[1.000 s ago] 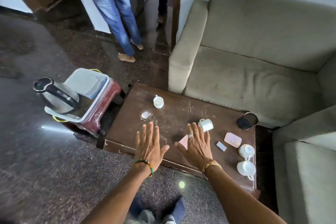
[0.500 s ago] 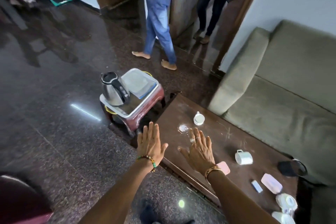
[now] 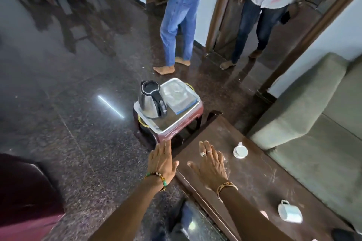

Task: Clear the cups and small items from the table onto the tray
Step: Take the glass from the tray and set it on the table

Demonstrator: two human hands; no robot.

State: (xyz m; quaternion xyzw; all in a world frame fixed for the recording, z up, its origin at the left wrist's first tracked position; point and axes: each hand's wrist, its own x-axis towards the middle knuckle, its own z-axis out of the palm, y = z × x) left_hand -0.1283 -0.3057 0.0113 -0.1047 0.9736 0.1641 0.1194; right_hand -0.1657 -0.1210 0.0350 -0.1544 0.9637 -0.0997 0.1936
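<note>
Nearest, one white cup [image 3: 290,213] lies on its side on the brown desk [image 3: 254,186]. Left hand [image 3: 162,161] and right hand [image 3: 210,166] are flat, fingers spread, holding nothing. A second cup [image 3: 240,151] stands beyond. Farther, a stool carries the tray [image 3: 176,123], holding a kettle [image 3: 151,101] and clear container [image 3: 179,97].

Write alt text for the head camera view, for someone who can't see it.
Two bare, empty hands reach forward, the left hand over the floor and the right hand over a brown table holding two white cups. Beyond them a metal tray on a red stool carries a kettle.
</note>
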